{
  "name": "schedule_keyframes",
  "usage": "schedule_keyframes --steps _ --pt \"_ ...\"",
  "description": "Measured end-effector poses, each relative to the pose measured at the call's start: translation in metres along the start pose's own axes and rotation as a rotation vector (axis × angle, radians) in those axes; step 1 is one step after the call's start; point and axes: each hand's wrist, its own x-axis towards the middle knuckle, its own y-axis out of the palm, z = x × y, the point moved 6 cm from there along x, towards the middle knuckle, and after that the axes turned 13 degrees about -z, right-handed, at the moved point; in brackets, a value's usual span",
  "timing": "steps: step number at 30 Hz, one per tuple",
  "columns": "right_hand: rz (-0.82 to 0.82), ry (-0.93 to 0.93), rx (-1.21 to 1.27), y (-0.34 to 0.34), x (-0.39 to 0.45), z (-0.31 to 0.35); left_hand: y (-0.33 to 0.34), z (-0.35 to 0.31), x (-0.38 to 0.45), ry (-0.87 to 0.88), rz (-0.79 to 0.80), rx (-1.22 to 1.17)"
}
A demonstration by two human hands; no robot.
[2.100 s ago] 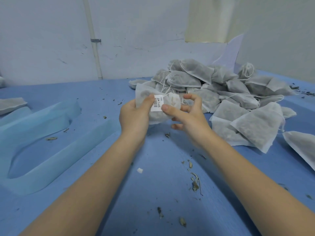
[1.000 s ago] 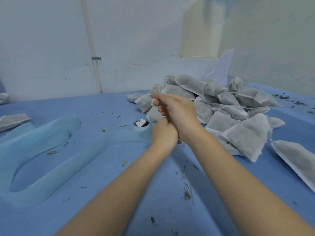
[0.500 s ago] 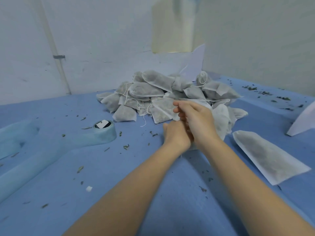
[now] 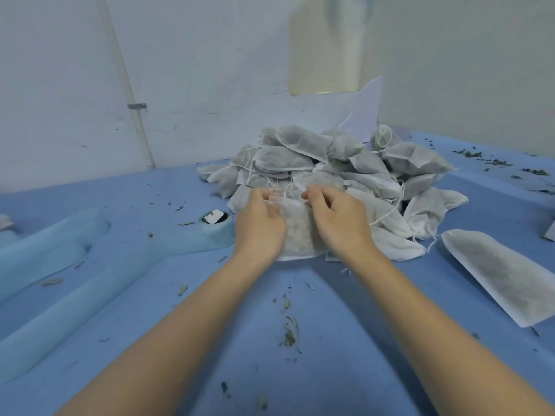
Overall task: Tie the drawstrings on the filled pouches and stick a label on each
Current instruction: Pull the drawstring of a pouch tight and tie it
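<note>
Between 2 hands [image 4: 260,225] [image 4: 341,222], pouch [image 4: 297,232] half hidden, drawstring blurred

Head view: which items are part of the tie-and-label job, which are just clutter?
In the job: pouch between left hand and right hand; pouch pile; label roll; flat pouch.

Lying about: leaf scraps; light-blue fabric; white card.

White filled pouch [image 4: 297,232] flat on blue table [image 4: 330,340] — heap of pouches [image 4: 339,166] behind
</note>
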Motion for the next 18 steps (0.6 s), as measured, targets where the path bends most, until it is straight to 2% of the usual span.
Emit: schedule_keyframes --steps 5,8,10,12,14,16,18 --pt "0.075 0.072 -0.154 0.016 -0.008 -0.005 -0.034 0.027 0.008 -0.093 -0.102 -0.003" --pt "0.115 0.086 -0.253 0.021 -0.013 -0.010 -0.041 0.037 0.006 -0.122 -0.075 0.039" --pt "0.130 0.094 -0.231 0.023 -0.014 -0.011 -0.040 0.037 0.003 -0.098 -0.022 0.104" --pt "0.123 0.089 -0.181 0.023 -0.015 -0.011 -0.041 0.028 -0.001 0.058 -0.028 0.255" --pt "0.117 0.090 -0.108 0.025 -0.015 -0.008 -0.037 0.003 -0.011 0.350 -0.023 0.351" --pt "0.136 0.086 -0.033 0.029 -0.018 -0.005 -0.021 -0.016 -0.025 0.552 0.129 0.356" --pt "0.155 0.084 0.034 0.032 -0.019 -0.004 -0.005 -0.019 -0.033 0.596 0.263 0.360"
